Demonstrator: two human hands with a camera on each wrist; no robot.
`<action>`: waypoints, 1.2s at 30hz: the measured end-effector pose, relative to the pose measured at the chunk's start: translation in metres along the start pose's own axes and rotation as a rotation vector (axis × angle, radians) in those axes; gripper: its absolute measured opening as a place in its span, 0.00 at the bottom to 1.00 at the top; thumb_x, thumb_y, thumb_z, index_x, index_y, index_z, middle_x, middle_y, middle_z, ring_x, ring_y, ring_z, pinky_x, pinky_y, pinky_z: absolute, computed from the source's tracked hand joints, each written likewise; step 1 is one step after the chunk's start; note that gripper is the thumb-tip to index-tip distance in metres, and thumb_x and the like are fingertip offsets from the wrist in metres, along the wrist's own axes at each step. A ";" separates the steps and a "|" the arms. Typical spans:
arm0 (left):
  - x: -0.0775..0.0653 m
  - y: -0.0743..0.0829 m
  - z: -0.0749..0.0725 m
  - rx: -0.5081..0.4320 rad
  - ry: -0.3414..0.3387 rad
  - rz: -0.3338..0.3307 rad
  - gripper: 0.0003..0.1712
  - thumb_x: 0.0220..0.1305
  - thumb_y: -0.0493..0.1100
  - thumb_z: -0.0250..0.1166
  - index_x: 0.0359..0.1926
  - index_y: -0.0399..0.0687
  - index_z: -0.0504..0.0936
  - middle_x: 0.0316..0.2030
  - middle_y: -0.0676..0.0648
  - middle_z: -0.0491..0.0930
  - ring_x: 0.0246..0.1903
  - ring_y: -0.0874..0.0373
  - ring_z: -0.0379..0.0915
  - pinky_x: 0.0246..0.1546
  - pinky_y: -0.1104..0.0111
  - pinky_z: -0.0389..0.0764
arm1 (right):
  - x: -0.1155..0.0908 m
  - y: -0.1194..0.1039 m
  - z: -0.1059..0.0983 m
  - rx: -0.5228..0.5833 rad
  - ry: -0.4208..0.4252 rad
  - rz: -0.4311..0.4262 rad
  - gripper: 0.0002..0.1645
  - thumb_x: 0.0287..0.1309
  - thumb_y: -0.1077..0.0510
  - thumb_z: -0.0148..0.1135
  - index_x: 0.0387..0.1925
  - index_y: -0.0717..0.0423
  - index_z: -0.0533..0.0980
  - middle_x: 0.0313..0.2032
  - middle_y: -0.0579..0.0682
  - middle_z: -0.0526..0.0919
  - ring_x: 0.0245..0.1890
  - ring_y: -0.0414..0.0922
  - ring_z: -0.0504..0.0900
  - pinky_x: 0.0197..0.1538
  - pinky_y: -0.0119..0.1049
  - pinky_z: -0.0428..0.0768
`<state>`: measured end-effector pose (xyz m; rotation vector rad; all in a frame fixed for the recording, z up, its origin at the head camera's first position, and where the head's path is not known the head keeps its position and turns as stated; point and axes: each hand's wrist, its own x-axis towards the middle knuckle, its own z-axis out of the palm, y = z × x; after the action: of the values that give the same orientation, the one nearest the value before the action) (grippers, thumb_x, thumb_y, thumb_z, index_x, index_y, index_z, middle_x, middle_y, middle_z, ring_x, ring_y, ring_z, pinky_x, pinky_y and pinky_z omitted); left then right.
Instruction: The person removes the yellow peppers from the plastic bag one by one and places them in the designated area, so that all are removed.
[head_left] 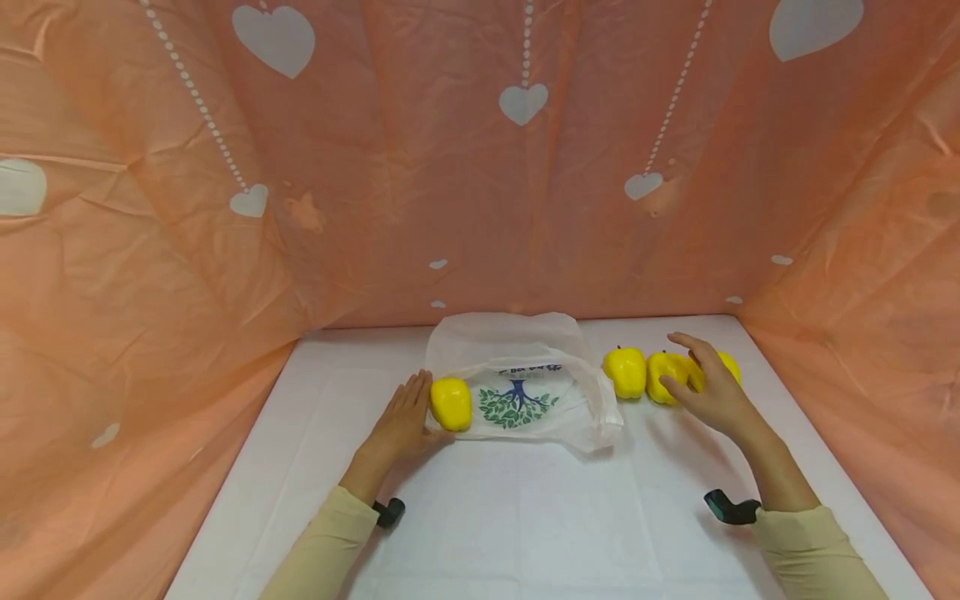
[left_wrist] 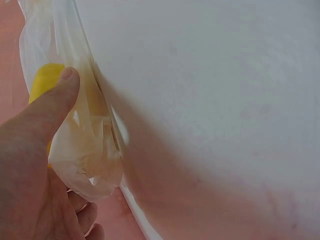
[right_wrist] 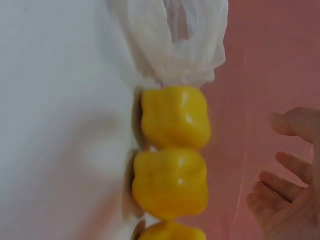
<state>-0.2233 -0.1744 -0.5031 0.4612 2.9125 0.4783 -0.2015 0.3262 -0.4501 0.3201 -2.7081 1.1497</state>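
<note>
At the left end of a white plastic bag [head_left: 570, 408] with a printed green tree sits a yellow apple [head_left: 451, 403]. My left hand [head_left: 401, 421] holds this apple, its fingers along the left side and its thumb at the front. In the left wrist view the thumb [left_wrist: 62, 95] lies over the yellow apple [left_wrist: 46, 79], beside crumpled bag plastic [left_wrist: 87, 145]. More yellow apples [head_left: 625, 372] stand in a row right of the bag. My right hand [head_left: 712, 392] hovers over the row, fingers spread, touching nothing; a gap separates it from the apples [right_wrist: 175, 117] in the right wrist view.
A white cloth [head_left: 540, 517] covers the table. An orange curtain [head_left: 450, 208] with white hearts encloses the back and both sides. The bag's loose edge [right_wrist: 190, 65] lies against the nearest apple of the row. Small black devices [head_left: 723, 507] are strapped at both wrists.
</note>
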 end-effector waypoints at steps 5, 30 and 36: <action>0.000 0.000 0.001 0.009 0.000 0.000 0.68 0.69 0.63 0.72 0.85 0.32 0.40 0.86 0.35 0.39 0.86 0.40 0.35 0.86 0.50 0.38 | 0.004 -0.012 0.010 0.013 -0.017 -0.031 0.45 0.68 0.62 0.71 0.80 0.59 0.61 0.77 0.70 0.62 0.73 0.75 0.63 0.68 0.80 0.66; 0.001 -0.001 0.001 0.008 -0.007 0.003 0.68 0.69 0.63 0.72 0.85 0.32 0.39 0.86 0.34 0.39 0.86 0.40 0.34 0.85 0.49 0.39 | 0.027 -0.054 0.077 0.083 -0.159 -0.205 0.44 0.66 0.61 0.73 0.79 0.57 0.65 0.77 0.60 0.68 0.77 0.64 0.66 0.76 0.69 0.66; 0.000 -0.001 -0.001 0.011 -0.003 0.003 0.68 0.69 0.63 0.72 0.85 0.32 0.40 0.86 0.34 0.39 0.86 0.40 0.35 0.86 0.49 0.38 | 0.031 -0.065 0.094 0.104 -0.193 -0.238 0.43 0.66 0.62 0.74 0.78 0.59 0.66 0.77 0.59 0.69 0.77 0.63 0.67 0.76 0.69 0.65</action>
<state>-0.2235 -0.1752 -0.5023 0.4670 2.9132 0.4620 -0.2221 0.2100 -0.4625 0.7841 -2.6782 1.2475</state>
